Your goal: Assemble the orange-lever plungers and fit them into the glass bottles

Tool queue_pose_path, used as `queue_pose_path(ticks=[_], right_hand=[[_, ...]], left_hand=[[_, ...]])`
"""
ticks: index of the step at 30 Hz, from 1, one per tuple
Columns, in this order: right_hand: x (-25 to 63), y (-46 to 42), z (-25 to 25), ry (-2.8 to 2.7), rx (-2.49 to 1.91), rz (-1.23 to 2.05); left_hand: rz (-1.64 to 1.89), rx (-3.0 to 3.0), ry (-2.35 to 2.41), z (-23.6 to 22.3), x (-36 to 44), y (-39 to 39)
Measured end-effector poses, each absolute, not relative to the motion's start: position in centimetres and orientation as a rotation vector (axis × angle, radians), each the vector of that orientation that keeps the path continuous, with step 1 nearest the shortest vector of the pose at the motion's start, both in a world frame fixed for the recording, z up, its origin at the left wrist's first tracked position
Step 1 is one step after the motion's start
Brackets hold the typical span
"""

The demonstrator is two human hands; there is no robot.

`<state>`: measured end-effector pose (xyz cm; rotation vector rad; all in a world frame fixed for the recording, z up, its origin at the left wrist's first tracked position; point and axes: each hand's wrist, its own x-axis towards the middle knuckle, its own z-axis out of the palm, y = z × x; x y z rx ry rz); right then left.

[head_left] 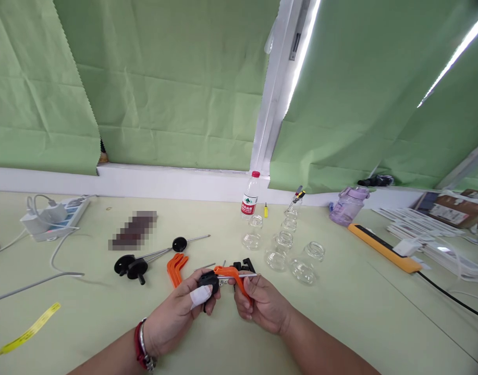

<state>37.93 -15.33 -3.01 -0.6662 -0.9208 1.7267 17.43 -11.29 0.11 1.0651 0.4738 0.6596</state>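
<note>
My left hand point(174, 312), with a white wrap on the thumb, is closed around a black round part point(208, 281). A thin metal rod point(246, 275) runs from that part to the right. My right hand point(264, 304) grips a bent orange handle point(244, 291), whose upper end lies against the rod near the black part. Whether the handle is threaded on the rod I cannot tell. Just behind my hands lie small black parts point(246, 264), partly hidden. Left of them rest more orange handles point(176, 268) and black discs with metal rods point(137, 269).
Several clear glass jars point(307, 263) stand right of centre, one holding tools point(298, 197). Behind them are a red-capped water bottle point(249, 200) and a purple bottle point(348, 205). An orange power strip point(383, 247) lies right; a white one point(61, 219) with cables sits left.
</note>
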Motion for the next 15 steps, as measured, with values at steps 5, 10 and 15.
queue_pose_path(ticks=[5, 10, 15], right_hand=[[37.96, -15.41, -3.15, -0.947, -0.643, 1.728], [37.90, -15.63, -2.82, -0.970, -0.635, 1.747], [37.88, -15.67, -2.90, -0.990, -0.597, 1.770]], left_hand=[[0.646, 1.051, 0.464, 0.06, 17.41, -11.38], [0.641, 1.041, 0.450, 0.19, 17.42, -11.70], [0.619, 1.086, 0.428, 0.56, 17.59, -11.97]])
